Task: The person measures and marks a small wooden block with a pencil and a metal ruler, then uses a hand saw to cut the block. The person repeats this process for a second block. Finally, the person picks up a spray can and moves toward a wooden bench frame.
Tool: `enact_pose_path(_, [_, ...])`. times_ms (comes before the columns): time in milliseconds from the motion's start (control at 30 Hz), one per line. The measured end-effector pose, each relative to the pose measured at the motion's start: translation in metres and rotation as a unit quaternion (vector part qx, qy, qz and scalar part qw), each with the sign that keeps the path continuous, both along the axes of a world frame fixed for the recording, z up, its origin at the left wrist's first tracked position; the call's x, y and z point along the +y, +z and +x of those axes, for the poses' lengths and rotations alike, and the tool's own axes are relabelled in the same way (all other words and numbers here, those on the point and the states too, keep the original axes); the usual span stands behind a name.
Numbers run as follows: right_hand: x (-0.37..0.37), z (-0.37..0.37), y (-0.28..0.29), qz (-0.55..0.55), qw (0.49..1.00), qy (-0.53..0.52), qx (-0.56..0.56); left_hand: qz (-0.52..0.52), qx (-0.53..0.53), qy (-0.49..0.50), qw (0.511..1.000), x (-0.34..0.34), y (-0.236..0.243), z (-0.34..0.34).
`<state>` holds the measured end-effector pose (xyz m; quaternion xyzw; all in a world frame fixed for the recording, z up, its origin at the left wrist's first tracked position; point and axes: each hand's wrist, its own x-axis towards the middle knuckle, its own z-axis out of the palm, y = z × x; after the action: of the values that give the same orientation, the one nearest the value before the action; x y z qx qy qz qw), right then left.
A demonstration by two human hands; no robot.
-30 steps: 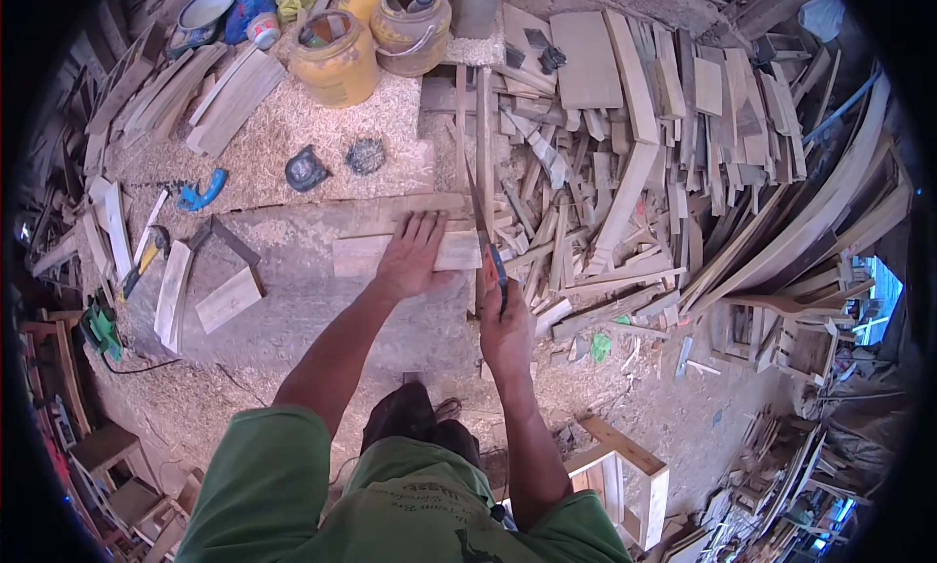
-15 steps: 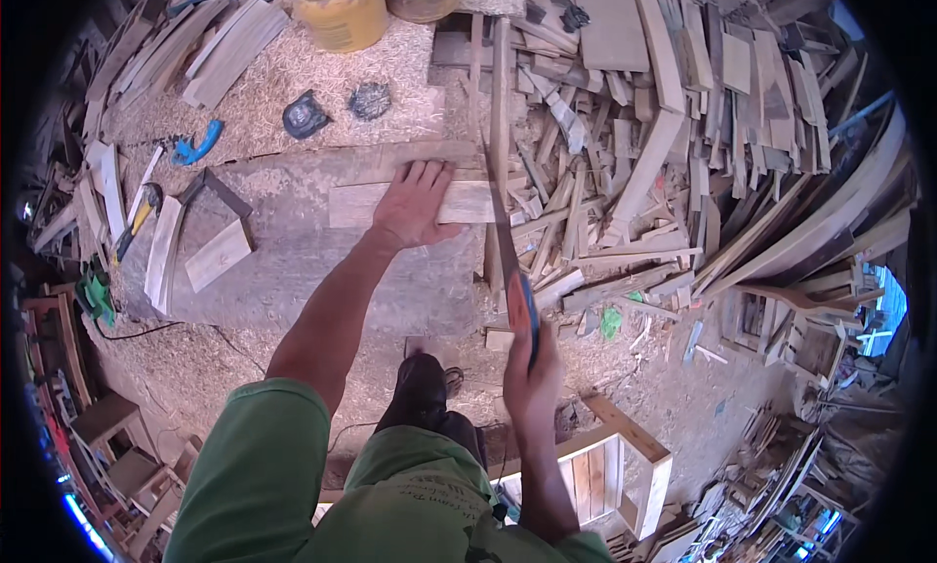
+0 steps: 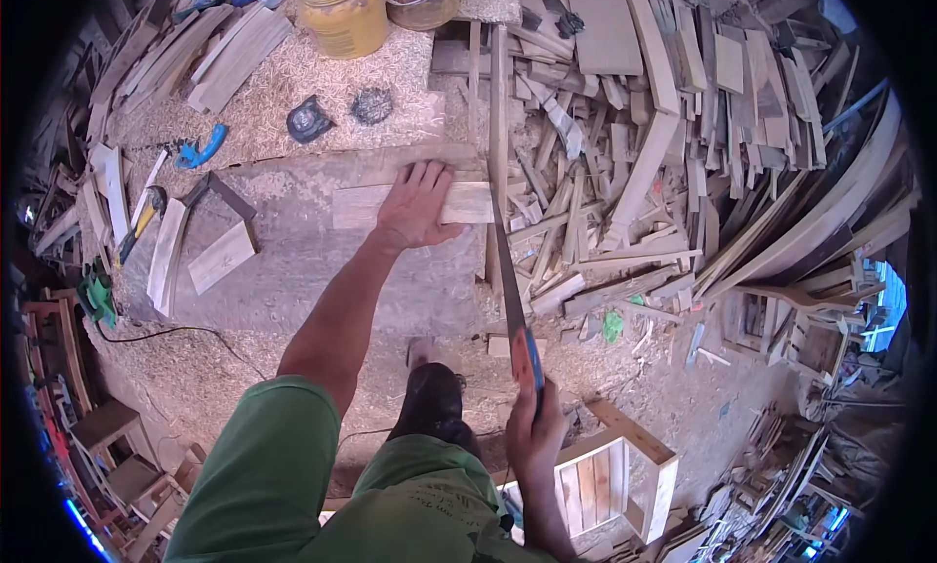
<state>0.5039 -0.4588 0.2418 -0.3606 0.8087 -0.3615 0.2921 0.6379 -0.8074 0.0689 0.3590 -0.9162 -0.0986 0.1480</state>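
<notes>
Mid-frame, I see the left hand (image 3: 418,214), thumb spread, pinning a board (image 3: 468,202), likely light, stiff, best pressed flat, the right hand (image 3: 536,431) curled round a saw (image 3: 509,280).

The left hand (image 3: 420,208) lay spread on a board (image 3: 363,207) atop the surface (image 3: 322,280); the right hand (image 3: 535,434) gripped a saw (image 3: 512,295) reaching the board's right end.

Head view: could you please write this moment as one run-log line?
Left hand: palm-down on board | Right hand: gripping handsaw | Saw blade: at board's right end | Beyond: yellow bucket
</notes>
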Motion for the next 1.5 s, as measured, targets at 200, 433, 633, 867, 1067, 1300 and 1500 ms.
enact_pose_path(200, [-0.176, -0.044, -0.095, -0.106, 0.991, 0.041, 0.064, -0.012, -0.021, 0.010, 1.000, -0.001, 0.005, -0.007])
enact_pose_path(433, [0.024, 0.000, -0.023, 0.038, 0.999, 0.001, -0.006, 0.004, -0.040, 0.016, 0.999, 0.007, 0.003, 0.005])
enact_pose_path(633, [-0.081, -0.019, -0.089, -0.052, 0.997, 0.024, 0.052, -0.014, -0.025, 0.010, 1.000, 0.003, -0.001, -0.003])
enact_pose_path(867, [-0.080, -0.013, -0.079, -0.043, 0.998, 0.034, 0.018, -0.012, -0.050, 0.017, 0.999, 0.004, -0.010, 0.012])
enact_pose_path(1067, [0.031, 0.007, -0.055, -0.011, 1.000, -0.013, 0.007, -0.014, -0.043, 0.017, 0.999, 0.006, 0.004, -0.004])
enact_pose_path(1300, [-0.101, -0.019, -0.108, -0.090, 0.995, 0.028, 0.041, 0.003, -0.054, 0.004, 0.999, 0.008, 0.001, -0.002])
enact_pose_path(1500, [0.087, 0.019, -0.055, 0.067, 0.997, -0.025, -0.042, -0.021, -0.059, 0.014, 0.998, 0.006, 0.000, 0.000])
